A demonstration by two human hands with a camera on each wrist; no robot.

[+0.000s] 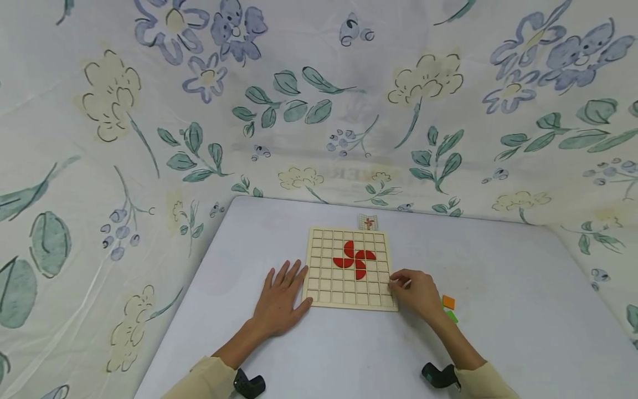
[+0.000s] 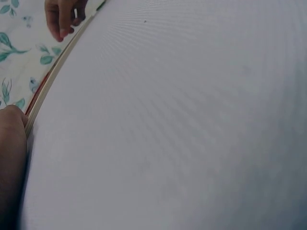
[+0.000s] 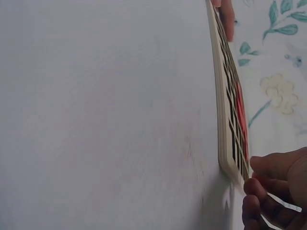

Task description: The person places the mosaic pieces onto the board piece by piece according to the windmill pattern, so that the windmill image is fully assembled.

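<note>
A square wooden grid board [image 1: 324,296] lies on the white table, with several red quarter-round pieces [image 1: 350,249] set in a pinwheel near its middle. My left hand [image 1: 280,302] rests flat at the board's left side, fingers spread, with the thumb and fingertips at its edge. At the right edge, my right hand [image 1: 416,291] has bent fingers, and its thumb and fingertips grip the board's rim. In the right wrist view the thumb [image 3: 268,165] and curled fingers meet at the board's near right corner.
A small pattern card [image 1: 368,223] lies behind the board. An orange square [image 1: 448,302] and a green piece [image 1: 452,316] sit on the table [image 1: 523,310] beside the right wrist. Flowered cloth [image 1: 309,144] hangs behind and around the table.
</note>
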